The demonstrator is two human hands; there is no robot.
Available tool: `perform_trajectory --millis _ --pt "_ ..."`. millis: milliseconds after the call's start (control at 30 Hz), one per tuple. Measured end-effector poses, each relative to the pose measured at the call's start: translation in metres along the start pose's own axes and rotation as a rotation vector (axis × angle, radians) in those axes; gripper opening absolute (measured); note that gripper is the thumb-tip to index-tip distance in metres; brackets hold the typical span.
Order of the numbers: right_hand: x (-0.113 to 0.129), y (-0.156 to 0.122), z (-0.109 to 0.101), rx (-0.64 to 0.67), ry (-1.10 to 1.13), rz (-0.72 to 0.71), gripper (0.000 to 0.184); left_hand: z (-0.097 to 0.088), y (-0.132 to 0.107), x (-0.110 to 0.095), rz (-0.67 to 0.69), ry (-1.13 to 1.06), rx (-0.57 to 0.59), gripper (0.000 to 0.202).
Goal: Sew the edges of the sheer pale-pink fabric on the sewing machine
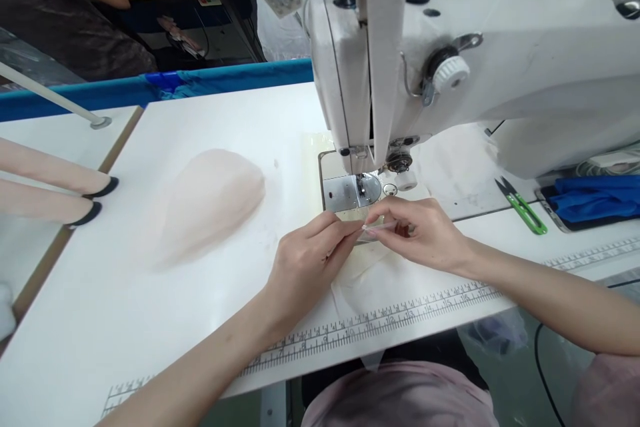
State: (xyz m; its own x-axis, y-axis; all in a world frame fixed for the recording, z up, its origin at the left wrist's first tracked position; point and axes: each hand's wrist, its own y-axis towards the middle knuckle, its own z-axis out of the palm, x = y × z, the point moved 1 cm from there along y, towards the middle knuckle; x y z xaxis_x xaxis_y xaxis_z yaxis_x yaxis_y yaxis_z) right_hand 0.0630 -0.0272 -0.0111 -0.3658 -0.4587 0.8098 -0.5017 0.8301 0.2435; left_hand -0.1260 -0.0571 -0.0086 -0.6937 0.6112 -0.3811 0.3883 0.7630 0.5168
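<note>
My left hand (306,265) and my right hand (424,232) meet just in front of the sewing machine's metal needle plate (343,192). Between their fingertips, both pinch the edge of a thin, sheer whitish fabric (357,283), which hangs toward the table's front edge. Its lower part is so see-through that its outline is hard to follow. Above and behind the fingers stands the white sewing machine (336,73), its presser foot (361,188) close to them. A sheer pale pink fabric piece (213,203) lies on the white table to the left.
Green-handled thread snips (527,212) and a blue cloth (595,199) lie to the right. A printed ruler (345,335) runs along the front edge. Two pinkish tubes with black ends (55,167) reach in at left. Beyond the blue fabric edging (235,80), a person (65,20) works.
</note>
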Motion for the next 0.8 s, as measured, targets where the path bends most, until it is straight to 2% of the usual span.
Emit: perform_trajectory --millis 600,800 --pt "-0.0038 -0.0029 0.0018 -0.01 -0.044 -0.07 0.01 0.0002 -0.0001 0.0002 0.019 -0.004 0.008 0.01" --pt "-0.004 -0.0034 0.002 0.005 -0.035 -0.105 0.012 -0.0032 0.001 -0.0002 0.027 0.02 -0.025 0.004"
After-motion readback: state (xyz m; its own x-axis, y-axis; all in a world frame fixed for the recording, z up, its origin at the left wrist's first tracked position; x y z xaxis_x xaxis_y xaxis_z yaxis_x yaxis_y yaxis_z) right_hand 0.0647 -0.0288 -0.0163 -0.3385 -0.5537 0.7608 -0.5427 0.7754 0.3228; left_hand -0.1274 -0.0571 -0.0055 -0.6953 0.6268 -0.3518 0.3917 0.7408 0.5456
